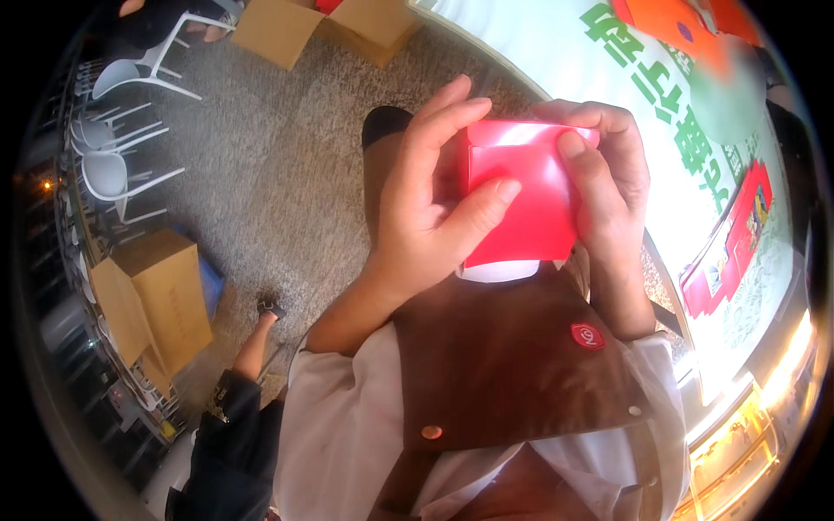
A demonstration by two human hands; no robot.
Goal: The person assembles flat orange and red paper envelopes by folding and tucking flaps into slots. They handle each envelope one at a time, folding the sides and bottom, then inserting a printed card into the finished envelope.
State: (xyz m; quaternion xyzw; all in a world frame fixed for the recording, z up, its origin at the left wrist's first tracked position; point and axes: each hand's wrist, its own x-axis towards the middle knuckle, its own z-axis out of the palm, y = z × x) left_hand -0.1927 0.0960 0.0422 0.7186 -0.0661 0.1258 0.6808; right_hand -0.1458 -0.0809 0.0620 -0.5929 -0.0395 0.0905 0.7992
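With the desk (539, 39) as my landmark, I see the red packet (532, 208) held up in the air just left of its long edge. Pressing too hard with the thumbs could dent or crease the glossy face; if the right pinch loosened, the packet could tip and slip toward the floor (261, 182) beside the desk.

The right hand (611, 178), on the side nearer the desk, is clamped on the packet's upper corner, thumb in front and curled fingers behind. The left hand (439, 187), farther from the desk, is spread fairly wide, thumb lying on the face and fingertips up by the top edge; its other fingers are partly hidden, so I can't tell how firmly it grips.
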